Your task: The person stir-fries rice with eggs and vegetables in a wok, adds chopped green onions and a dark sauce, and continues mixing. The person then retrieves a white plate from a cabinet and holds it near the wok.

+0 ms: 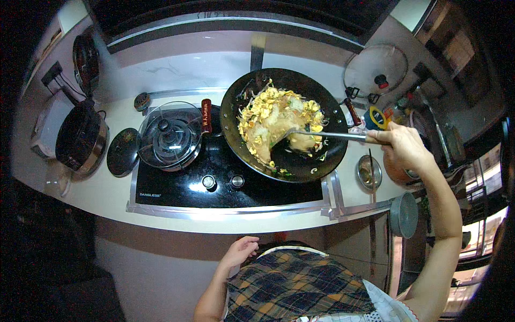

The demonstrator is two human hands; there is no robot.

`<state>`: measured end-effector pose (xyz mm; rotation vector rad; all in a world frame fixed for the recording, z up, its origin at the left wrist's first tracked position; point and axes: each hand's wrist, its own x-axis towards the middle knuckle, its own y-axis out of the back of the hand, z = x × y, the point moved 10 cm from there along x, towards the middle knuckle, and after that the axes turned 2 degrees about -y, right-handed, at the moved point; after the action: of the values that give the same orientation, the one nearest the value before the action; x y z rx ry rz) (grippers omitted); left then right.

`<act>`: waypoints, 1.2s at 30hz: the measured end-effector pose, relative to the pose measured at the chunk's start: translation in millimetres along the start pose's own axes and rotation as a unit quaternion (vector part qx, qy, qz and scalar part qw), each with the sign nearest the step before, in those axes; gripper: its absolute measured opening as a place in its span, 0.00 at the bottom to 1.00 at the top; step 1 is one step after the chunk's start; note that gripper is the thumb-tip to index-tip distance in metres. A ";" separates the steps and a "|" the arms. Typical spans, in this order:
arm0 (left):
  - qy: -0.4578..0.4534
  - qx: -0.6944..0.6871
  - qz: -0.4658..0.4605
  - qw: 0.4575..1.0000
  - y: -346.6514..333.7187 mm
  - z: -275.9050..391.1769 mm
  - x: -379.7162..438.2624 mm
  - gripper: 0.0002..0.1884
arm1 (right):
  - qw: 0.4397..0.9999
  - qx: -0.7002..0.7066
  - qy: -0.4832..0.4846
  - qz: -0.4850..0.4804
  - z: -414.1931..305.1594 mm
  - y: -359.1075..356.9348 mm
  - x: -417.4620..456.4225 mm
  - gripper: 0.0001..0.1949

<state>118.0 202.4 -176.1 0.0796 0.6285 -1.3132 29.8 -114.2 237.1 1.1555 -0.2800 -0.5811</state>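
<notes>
My right hand (408, 147) grips the handle of a metal spatula (328, 135), which reaches left into a large dark wok (338, 161). The spatula's blade is partly buried in the food. Pale noodles (261, 147) mixed with yellow egg pieces (267, 102) and green bits fill the middle and left of the wok. Its red-brown handle (206, 116) points left and bears writing. Down in front of the counter, near the plaid apron (297, 285), my left hand (241, 251) hangs with relaxed fingers and holds nothing.
Left of the wok, a glass-lidded pot (171, 139) stands on the black cooktop (181, 189). An open-lidded cooker (82, 141) is farther left. Rightward are a metal bowl (368, 173) with a chopstick across it and a grey bowl (403, 215) at the counter edge. A glass lid (372, 66) leans behind.
</notes>
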 end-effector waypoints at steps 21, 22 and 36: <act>-0.038 -0.005 0.041 0.998 12.6 -27.2 12.4 0.20 | 0.964 -0.125 -0.168 -0.164 40.3 6.2 84.4 0.14; -0.036 0.001 0.044 0.998 14.7 -26.1 11.1 0.20 | 0.972 -0.066 -0.189 -0.118 49.2 -13.2 89.9 0.14; -0.027 -0.017 0.100 0.994 21.3 -33.7 10.4 0.18 | 0.988 -0.047 -0.144 0.035 79.6 -11.2 105.2 0.11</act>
<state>125.7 212.6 -215.2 0.0779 0.5816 -1.1066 73.5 -238.6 249.0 0.9658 -0.5333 -0.6930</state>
